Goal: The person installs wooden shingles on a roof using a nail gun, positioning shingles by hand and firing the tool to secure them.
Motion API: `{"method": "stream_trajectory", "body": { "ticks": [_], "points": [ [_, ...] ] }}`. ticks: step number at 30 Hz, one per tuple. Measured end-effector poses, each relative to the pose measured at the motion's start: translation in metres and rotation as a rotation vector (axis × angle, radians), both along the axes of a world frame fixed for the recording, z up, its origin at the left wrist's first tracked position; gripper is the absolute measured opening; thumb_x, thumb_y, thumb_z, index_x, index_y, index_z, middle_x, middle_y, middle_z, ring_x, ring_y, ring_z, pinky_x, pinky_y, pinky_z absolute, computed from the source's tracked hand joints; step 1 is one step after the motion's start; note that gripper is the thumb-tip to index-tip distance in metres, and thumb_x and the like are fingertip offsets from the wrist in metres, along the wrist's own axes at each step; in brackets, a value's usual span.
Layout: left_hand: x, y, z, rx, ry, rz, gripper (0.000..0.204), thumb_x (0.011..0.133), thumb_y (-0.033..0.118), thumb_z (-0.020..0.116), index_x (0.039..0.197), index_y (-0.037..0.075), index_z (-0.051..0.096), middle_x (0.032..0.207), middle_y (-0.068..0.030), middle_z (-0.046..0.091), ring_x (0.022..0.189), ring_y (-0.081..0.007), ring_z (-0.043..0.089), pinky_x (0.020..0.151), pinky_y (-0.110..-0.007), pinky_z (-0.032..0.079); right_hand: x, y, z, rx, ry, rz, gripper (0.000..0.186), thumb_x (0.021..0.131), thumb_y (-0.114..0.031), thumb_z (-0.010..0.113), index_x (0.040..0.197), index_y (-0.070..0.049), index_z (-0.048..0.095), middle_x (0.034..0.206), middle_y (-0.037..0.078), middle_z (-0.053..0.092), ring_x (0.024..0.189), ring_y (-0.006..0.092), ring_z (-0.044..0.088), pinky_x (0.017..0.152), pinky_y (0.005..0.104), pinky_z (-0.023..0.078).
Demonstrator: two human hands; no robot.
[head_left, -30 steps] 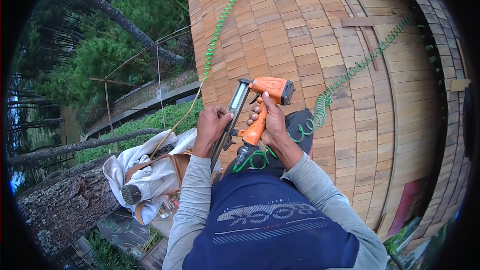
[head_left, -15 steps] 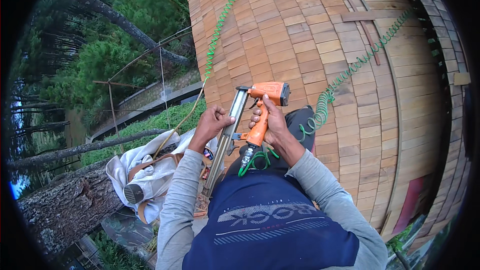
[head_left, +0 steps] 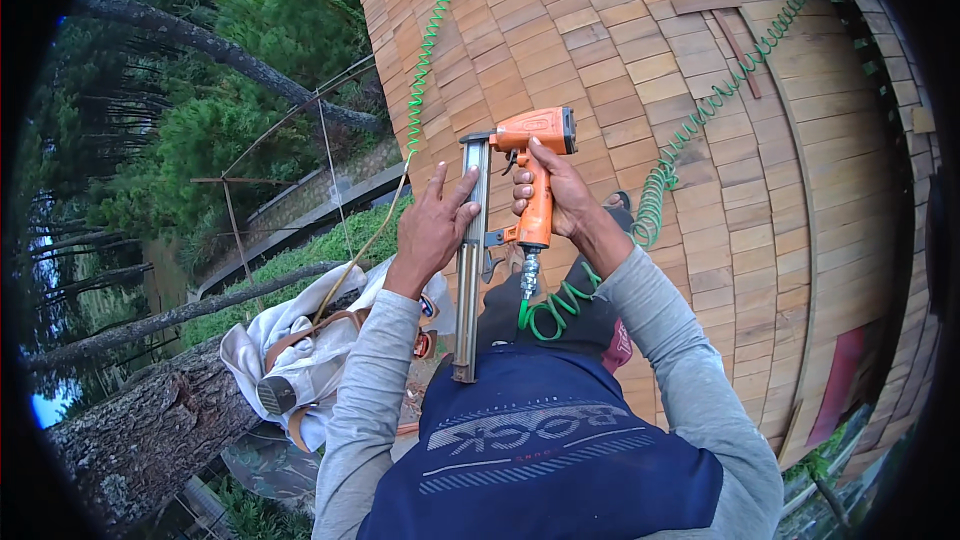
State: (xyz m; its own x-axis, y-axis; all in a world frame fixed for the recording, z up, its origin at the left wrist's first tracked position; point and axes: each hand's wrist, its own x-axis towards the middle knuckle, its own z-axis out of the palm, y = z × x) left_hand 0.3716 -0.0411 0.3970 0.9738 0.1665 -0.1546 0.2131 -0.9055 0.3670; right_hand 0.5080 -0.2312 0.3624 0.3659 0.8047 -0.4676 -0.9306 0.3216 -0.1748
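An orange pneumatic nail gun (head_left: 530, 175) is held up before my chest, its head pointing away and its long metal magazine (head_left: 472, 280) running down toward my shirt. My right hand (head_left: 560, 190) is wrapped round the grip, the thumb along its top. Against the magazine's left side rests my left hand (head_left: 432, 220), fingers stretched out and apart. From the grip's lower end a metal air coupling (head_left: 530, 275) leads into a green coiled hose (head_left: 560, 310). Whether my left fingers press on the magazine cannot be told.
A sloping roof of wooden shingles (head_left: 620, 70) spreads ahead and right, with loose battens (head_left: 710, 2) upon it. The green coil (head_left: 655, 205) trails across it. White cloth bags (head_left: 300, 360) with brown straps hang by a tree trunk (head_left: 160, 415) at left, beyond the roof's edge. A thin pole frame (head_left: 235, 180) stands behind.
The nail gun has moved up and slightly right, turning more upright. My left hand has gone from a pinch at the magazine to spread fingers beside it.
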Motion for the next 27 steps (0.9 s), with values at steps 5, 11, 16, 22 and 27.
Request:
{"method": "stream_trajectory", "body": {
  "ticks": [5, 11, 16, 22, 27],
  "points": [
    [0.004, -0.006, 0.006, 0.116, -0.043, 0.026, 0.048, 0.105, 0.04, 0.053, 0.152, 0.032, 0.053, 0.15, -0.0209, 0.053, 0.122, -0.0382, 0.064, 0.095, -0.046, 0.054, 0.017, 0.003, 0.003, 0.02, -0.029, 0.051, 0.039, 0.104, -0.049, 0.059, 0.112, -0.012, 0.049, 0.073, -0.005, 0.05, 0.061, 0.0088, 0.054, 0.057, 0.0292, 0.051],
    [-0.013, -0.017, 0.021, -0.021, -0.2, 0.144, 0.043, 0.1, 0.033, 0.063, 0.142, 0.025, 0.064, 0.145, -0.0211, 0.057, 0.119, -0.0368, 0.064, 0.094, -0.046, 0.054, 0.007, -0.003, 0.021, 0.056, -0.071, 0.118, 0.04, 0.104, -0.052, 0.058, 0.112, -0.013, 0.05, 0.074, -0.005, 0.051, 0.06, 0.0077, 0.054, 0.058, 0.0288, 0.051],
    [-0.043, -0.014, 0.034, -0.275, -0.231, 0.24, 0.035, 0.099, 0.026, 0.065, 0.133, 0.021, 0.071, 0.145, -0.0212, 0.058, 0.119, -0.0364, 0.066, 0.096, -0.045, 0.054, -0.027, -0.005, 0.045, -0.003, -0.115, 0.147, 0.04, 0.102, -0.052, 0.062, 0.11, -0.014, 0.051, 0.074, -0.004, 0.052, 0.059, 0.0081, 0.054, 0.058, 0.0291, 0.051],
    [-0.066, -0.019, 0.056, -0.257, -0.276, 0.146, 0.047, 0.097, 0.033, 0.067, 0.14, 0.013, 0.064, 0.148, -0.0285, 0.052, 0.13, -0.0438, 0.059, 0.104, -0.046, 0.051, -0.041, -0.01, 0.06, -0.022, -0.129, 0.201, 0.042, 0.101, -0.053, 0.063, 0.112, -0.015, 0.051, 0.076, -0.004, 0.051, 0.06, 0.0084, 0.054, 0.059, 0.029, 0.051],
    [-0.078, -0.023, 0.065, -0.319, -0.278, 0.138, 0.055, 0.096, 0.033, 0.069, 0.145, 0.011, 0.059, 0.149, -0.0317, 0.048, 0.135, -0.0474, 0.053, 0.11, -0.048, 0.045, -0.047, -0.013, 0.07, -0.038, -0.178, 0.236, 0.043, 0.101, -0.054, 0.062, 0.11, -0.013, 0.05, 0.076, -0.003, 0.05, 0.06, 0.0084, 0.052, 0.058, 0.029, 0.05]
  ]
}}
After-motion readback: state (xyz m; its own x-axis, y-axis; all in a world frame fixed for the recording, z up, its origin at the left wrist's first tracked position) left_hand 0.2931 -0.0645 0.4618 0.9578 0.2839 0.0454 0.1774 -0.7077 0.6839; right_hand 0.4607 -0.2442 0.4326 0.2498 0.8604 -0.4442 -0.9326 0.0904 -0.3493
